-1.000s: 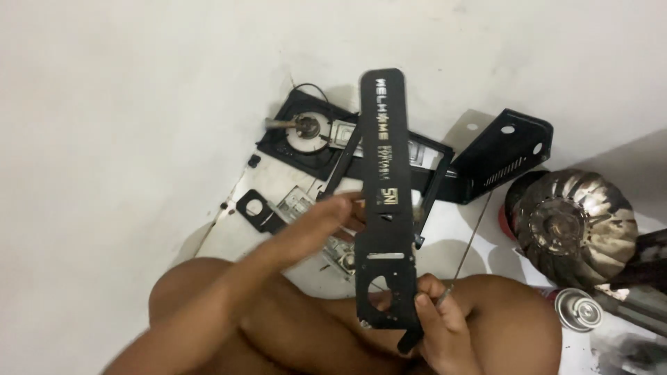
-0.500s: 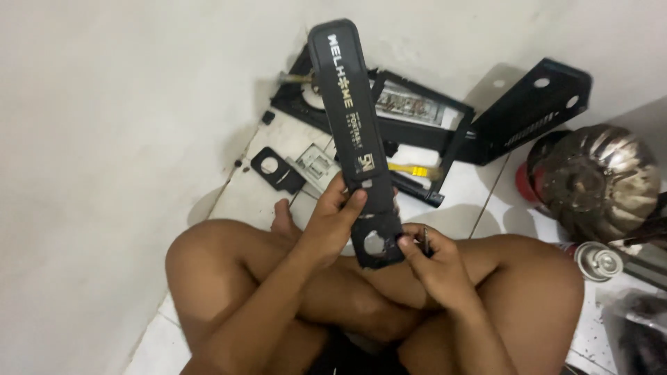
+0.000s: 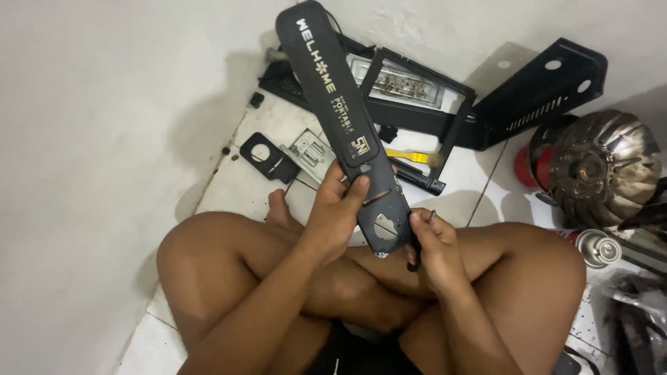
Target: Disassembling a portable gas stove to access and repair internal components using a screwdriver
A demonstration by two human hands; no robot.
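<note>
On the white tiled floor (image 3: 243,187), against a white wall (image 3: 104,104), a person sits cross-legged over a scatter of dismantled parts. Largest among them is a black metal frame (image 3: 417,114) lying flat, with a black vented bracket (image 3: 538,90) propped beside it and a shiny ribbed metal burner head (image 3: 597,170) to the right. Above the knees, tilted up and away, is a long black panel (image 3: 340,118) with pale lettering and a round hole near its lower end. The left hand (image 3: 333,215) grips the panel's middle, fingers curled under and thumb pressed across its face. The right hand (image 3: 434,243) pinches the lower edge, fingers closed on the panel. A small black plate (image 3: 267,156) lies near the wall, just beside a silver bracket (image 3: 309,149), and a yellow brush (image 3: 410,155) rests by the frame.
</note>
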